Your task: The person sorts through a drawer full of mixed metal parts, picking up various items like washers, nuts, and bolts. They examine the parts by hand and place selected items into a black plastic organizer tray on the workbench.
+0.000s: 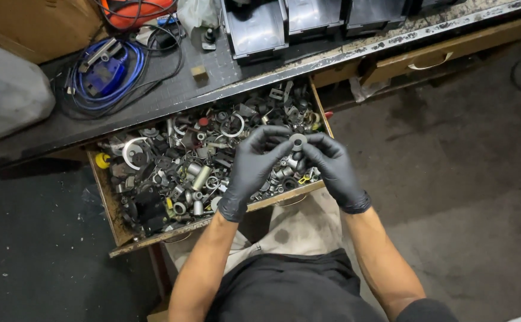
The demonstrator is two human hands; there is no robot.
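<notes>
The left hand (253,170) and the right hand (332,170), both in black gloves, pinch one small grey metal ring (298,141) between their fingertips, above the open wooden drawer (112,206). The ring's lower part is hidden by fingers. The drawer's metal parts (183,161) (a dense heap) are hard to tell apart.

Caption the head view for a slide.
Two gloved hands, left hand and right hand, hold a small metal ring above an open drawer of hardware.
</notes>
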